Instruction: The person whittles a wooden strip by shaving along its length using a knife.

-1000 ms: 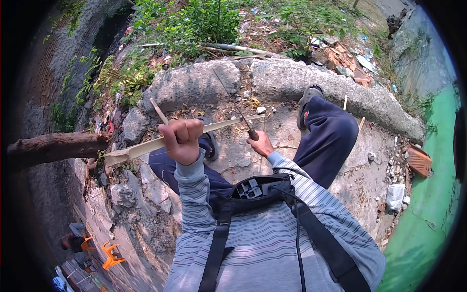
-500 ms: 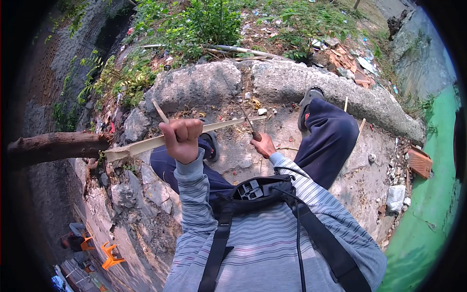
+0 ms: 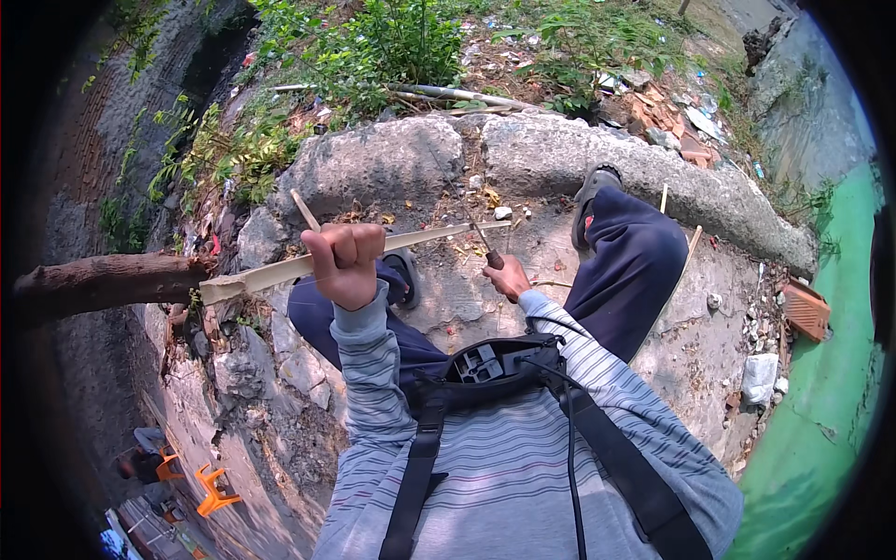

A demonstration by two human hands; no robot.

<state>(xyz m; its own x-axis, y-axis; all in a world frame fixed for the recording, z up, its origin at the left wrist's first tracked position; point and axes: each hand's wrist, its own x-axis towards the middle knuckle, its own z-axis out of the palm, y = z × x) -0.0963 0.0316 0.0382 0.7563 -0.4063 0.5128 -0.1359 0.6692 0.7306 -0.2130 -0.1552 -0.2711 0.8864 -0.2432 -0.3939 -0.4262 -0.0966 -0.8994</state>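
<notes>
Head view: hands [image 3: 345,268] grip plain wood [image 3: 265,276] and a dark-handled blade [image 3: 493,259].

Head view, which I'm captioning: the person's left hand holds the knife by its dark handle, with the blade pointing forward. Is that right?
Not quite: the hand is wrong. The head view shows the right hand, not the left hand, holding the knife by its dark handle, with the blade pointing forward.

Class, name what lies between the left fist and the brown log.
In the head view, the broad end of the pale strip lies there, a grey stone just beyond it.
</notes>
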